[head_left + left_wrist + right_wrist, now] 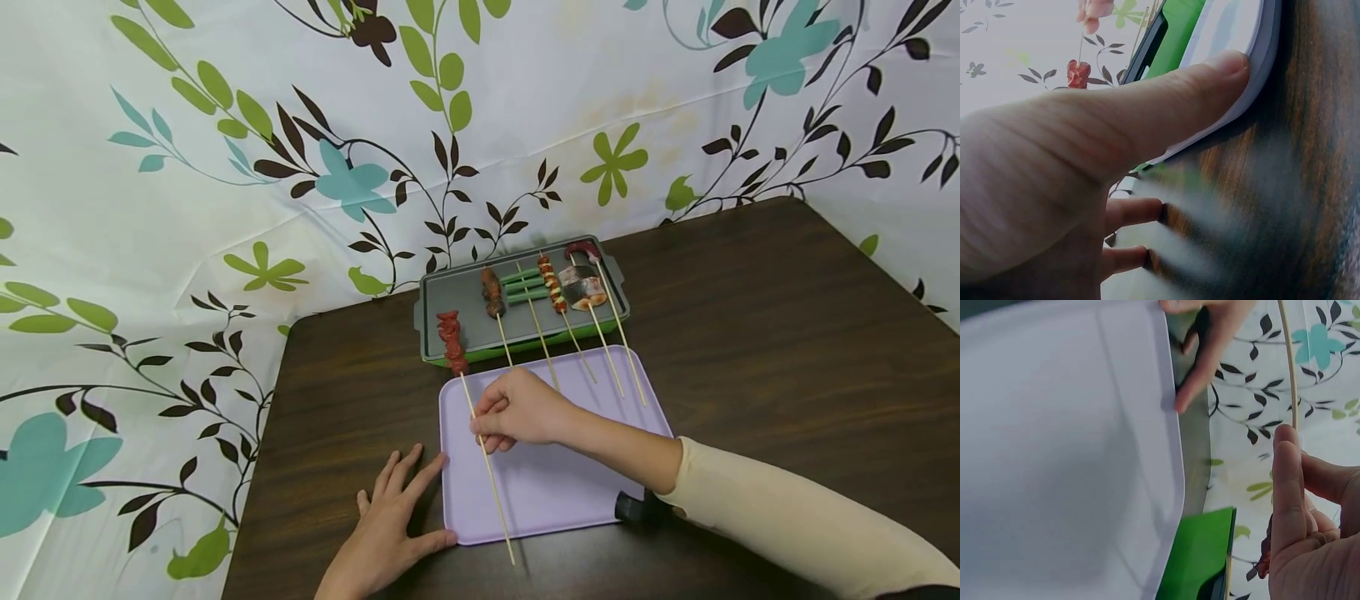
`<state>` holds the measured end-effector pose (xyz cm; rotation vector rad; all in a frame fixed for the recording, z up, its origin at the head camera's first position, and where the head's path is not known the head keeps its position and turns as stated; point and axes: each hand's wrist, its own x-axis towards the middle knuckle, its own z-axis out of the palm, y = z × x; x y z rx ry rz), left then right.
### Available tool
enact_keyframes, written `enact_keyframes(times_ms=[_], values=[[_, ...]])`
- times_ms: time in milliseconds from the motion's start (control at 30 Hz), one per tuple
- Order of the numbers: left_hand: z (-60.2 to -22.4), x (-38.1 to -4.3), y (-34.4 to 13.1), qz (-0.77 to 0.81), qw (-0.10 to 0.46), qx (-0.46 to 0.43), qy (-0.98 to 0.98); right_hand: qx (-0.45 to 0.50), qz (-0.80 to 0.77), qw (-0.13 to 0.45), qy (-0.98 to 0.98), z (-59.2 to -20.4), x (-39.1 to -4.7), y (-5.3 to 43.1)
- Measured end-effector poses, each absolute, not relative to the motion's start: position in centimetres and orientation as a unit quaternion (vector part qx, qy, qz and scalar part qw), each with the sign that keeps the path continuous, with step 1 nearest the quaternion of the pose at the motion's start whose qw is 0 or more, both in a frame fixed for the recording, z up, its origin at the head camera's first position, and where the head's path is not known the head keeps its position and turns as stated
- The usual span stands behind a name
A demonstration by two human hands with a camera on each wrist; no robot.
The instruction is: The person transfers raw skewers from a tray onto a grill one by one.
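Observation:
My right hand (pixel 525 408) pinches the wooden stick of a skewer with folded red meat (pixel 452 342) between thumb and fingers, above the left part of a lilac tray (pixel 570 492). The meat overlaps the front left corner of the grill in the head view; the stick's lower end reaches past the tray's near edge. My left hand (pixel 390 525) lies with fingers spread on the table, its thumb and index fingertip at the tray's left rim. In the left wrist view the thumb (pixel 1210 75) is at the tray's rim, and the red meat (pixel 1077 74) shows beyond.
Behind the tray stands a grill with a grey plate (pixel 459 292) and green base. Several skewers lie across it, including brown meat (pixel 492 292), green pods (pixel 525 286) and a fish piece (pixel 583 287), their sticks reaching over the tray. A patterned cloth (pixel 525 100) hangs behind the dark wooden table (pixel 750 333).

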<state>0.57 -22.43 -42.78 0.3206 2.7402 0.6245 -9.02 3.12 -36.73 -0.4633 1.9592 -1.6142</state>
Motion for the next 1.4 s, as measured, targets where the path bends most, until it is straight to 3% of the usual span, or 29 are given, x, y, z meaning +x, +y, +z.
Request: enact_keyframes(times_ms=[567,1400], values=[[-42.8,0.8,-22.4,0.226,0.157,0.111,0.955,-0.098,-0.582,0.280,0.757,-36.6,-13.6,2.5],[-42.8,0.8,-22.4,0.226,0.150,0.117,0.955,-0.034,-0.602,0.270,0.751,-36.7,-16.0,1.8]])
